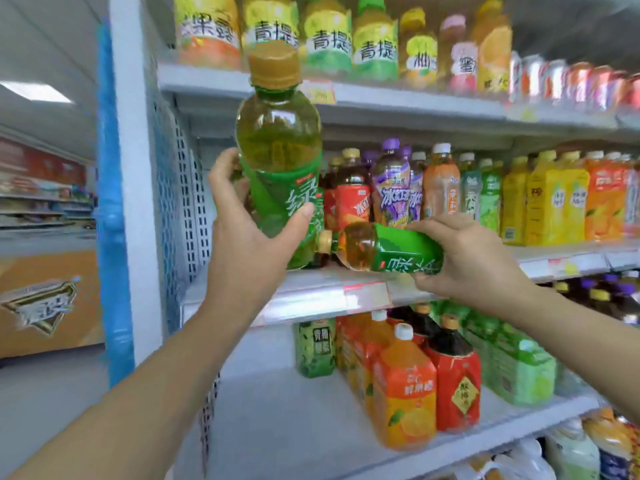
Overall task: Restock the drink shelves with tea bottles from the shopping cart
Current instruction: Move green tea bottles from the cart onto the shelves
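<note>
My left hand (242, 216) grips an upright green tea bottle (278, 140) with a tan cap and green label, held in front of the left end of the middle shelf (311, 292). My right hand (474, 261) grips a second green tea bottle (384, 251) by its base; this one lies sideways, cap pointing left, just above the shelf's front edge. The two bottles almost meet near the sideways bottle's cap. The shopping cart is out of view.
Red, purple, orange and yellow drink bottles (450, 192) fill the middle shelf to the right. Juice bottles line the top shelf (346, 32); large bottles (405, 386) stand on the lower shelf. A white perforated upright (138, 202) bounds the shelves at left.
</note>
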A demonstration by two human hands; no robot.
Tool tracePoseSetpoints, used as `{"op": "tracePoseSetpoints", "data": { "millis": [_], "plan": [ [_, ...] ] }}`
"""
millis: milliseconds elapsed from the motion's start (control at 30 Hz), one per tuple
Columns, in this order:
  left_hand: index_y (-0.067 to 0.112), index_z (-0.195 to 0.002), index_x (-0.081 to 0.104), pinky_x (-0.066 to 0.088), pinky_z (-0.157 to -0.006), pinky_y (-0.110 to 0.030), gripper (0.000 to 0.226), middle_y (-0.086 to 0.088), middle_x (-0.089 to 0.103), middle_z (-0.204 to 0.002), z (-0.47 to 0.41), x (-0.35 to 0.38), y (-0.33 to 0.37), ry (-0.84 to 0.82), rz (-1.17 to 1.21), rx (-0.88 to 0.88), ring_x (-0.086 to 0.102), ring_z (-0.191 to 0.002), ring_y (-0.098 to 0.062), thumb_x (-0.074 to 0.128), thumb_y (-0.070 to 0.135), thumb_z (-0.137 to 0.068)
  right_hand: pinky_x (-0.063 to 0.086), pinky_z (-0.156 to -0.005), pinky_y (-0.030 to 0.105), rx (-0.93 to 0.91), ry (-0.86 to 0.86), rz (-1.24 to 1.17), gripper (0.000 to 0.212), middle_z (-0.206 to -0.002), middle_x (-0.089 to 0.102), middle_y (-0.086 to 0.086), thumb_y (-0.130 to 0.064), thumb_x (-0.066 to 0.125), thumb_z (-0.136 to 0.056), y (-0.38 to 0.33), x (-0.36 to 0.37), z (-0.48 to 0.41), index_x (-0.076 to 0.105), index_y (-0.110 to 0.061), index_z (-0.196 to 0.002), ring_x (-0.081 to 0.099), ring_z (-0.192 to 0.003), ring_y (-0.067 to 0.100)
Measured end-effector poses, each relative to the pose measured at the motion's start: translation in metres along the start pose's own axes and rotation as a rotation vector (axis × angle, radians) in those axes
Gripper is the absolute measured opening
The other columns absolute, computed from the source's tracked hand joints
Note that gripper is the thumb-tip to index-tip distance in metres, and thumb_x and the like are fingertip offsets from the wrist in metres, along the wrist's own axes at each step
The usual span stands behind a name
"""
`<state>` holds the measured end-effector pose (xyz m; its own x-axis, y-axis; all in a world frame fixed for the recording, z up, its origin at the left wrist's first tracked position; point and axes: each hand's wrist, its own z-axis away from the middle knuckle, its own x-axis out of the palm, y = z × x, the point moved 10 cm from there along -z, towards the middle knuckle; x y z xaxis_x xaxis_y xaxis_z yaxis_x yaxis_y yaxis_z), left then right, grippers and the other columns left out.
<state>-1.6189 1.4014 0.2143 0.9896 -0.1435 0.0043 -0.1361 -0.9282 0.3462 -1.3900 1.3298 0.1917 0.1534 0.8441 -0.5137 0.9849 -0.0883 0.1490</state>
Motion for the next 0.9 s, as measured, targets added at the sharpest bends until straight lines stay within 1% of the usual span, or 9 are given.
{"op": "tracePoseSetpoints", "data": {
  "millis": [133,233,300,400,467,567,667,767,900],
  "plan": [
    [0.054,-0.117,0.023,0.04,-0.086,-0.008,0.074,0.032,0.048,-0.113,-0.012,-0.02,-0.019,-0.012,-0.17,0.052,0.055,-0.101,0.009,0.075,0.017,-0.078,0.042,-0.073,0.027,0.19,0.152,-0.239,0.06,-0.096,0.067,0.009,-0.02,0.079,-0.059,0.003,-0.002,-0.028,0.063,-0.012,-0.117,0.06,-0.089,0.026],
    [0.048,-0.124,0.025,0.043,-0.094,-0.028,0.073,0.019,0.053,-0.119,-0.011,-0.023,-0.054,-0.053,-0.258,-0.018,0.055,-0.108,-0.003,0.075,0.023,-0.077,0.037,-0.068,0.006,0.189,0.19,-0.523,0.052,-0.09,0.064,-0.005,-0.014,0.079,-0.063,-0.015,0.007,-0.045,0.063,-0.016,-0.112,0.055,-0.078,0.0],
    [0.042,-0.13,0.023,0.039,-0.094,-0.02,0.074,0.012,0.049,-0.123,-0.013,-0.022,-0.072,-0.052,-0.27,-0.074,0.051,-0.106,0.003,0.073,0.021,-0.08,0.038,-0.07,0.001,0.178,0.187,-0.673,0.051,-0.09,0.063,-0.012,-0.013,0.079,-0.066,-0.029,0.02,-0.054,0.06,-0.019,-0.113,0.056,-0.079,-0.006],
    [0.024,-0.14,0.02,0.032,-0.078,0.001,0.074,0.015,0.046,-0.114,-0.021,-0.025,-0.097,-0.001,-0.242,-0.208,0.046,-0.085,0.025,0.068,0.013,-0.084,0.042,-0.075,0.005,0.205,0.156,-0.845,0.052,-0.096,0.065,-0.014,-0.012,0.079,-0.069,-0.042,0.048,-0.07,0.056,-0.017,-0.115,0.059,-0.083,-0.011],
    [0.018,-0.142,0.019,0.037,-0.079,-0.007,0.073,0.015,0.051,-0.109,-0.027,-0.027,-0.115,0.01,-0.211,-0.284,0.048,-0.08,0.026,0.066,0.012,-0.086,0.046,-0.076,0.008,0.228,0.107,-0.954,0.051,-0.098,0.067,-0.008,-0.01,0.079,-0.071,-0.052,0.071,-0.081,0.056,-0.015,-0.117,0.061,-0.083,-0.008],
    [0.017,-0.143,0.022,0.038,-0.083,-0.02,0.067,0.019,0.051,-0.099,-0.037,-0.031,-0.14,0.008,-0.207,-0.38,0.053,-0.082,0.013,0.063,0.015,-0.089,0.046,-0.071,0.005,0.275,0.042,-1.058,0.043,-0.093,0.064,-0.012,-0.01,0.076,-0.075,-0.066,0.1,-0.089,0.054,-0.02,-0.11,0.061,-0.079,-0.007],
    [0.022,-0.138,0.033,0.044,-0.091,-0.033,0.056,0.007,0.057,-0.108,-0.044,-0.031,-0.167,-0.028,-0.27,-0.444,0.059,-0.101,-0.016,0.062,0.023,-0.09,0.041,-0.068,-0.001,0.356,-0.04,-1.109,0.04,-0.086,0.052,-0.025,-0.015,0.072,-0.081,-0.073,0.127,-0.093,0.051,-0.019,-0.115,0.055,-0.074,-0.013],
    [0.032,-0.137,0.034,0.043,-0.099,-0.047,0.054,-0.002,0.052,-0.126,-0.046,-0.027,-0.186,-0.098,-0.367,-0.494,0.054,-0.11,-0.022,0.059,0.033,-0.09,0.043,-0.086,0.015,0.375,-0.137,-1.023,0.049,-0.109,0.056,-0.014,-0.028,0.07,-0.082,-0.076,0.143,-0.104,0.05,-0.012,-0.124,0.055,-0.098,0.001],
    [0.033,-0.139,0.03,0.041,-0.101,-0.047,0.055,-0.006,0.042,-0.128,-0.045,-0.029,-0.201,-0.137,-0.408,-0.6,0.051,-0.106,-0.023,0.058,0.03,-0.091,0.048,-0.09,0.032,0.346,-0.221,-0.691,0.057,-0.113,0.06,0.0,-0.045,0.071,-0.078,-0.077,0.157,-0.112,0.052,-0.01,-0.118,0.058,-0.105,0.018]
  ]
}}
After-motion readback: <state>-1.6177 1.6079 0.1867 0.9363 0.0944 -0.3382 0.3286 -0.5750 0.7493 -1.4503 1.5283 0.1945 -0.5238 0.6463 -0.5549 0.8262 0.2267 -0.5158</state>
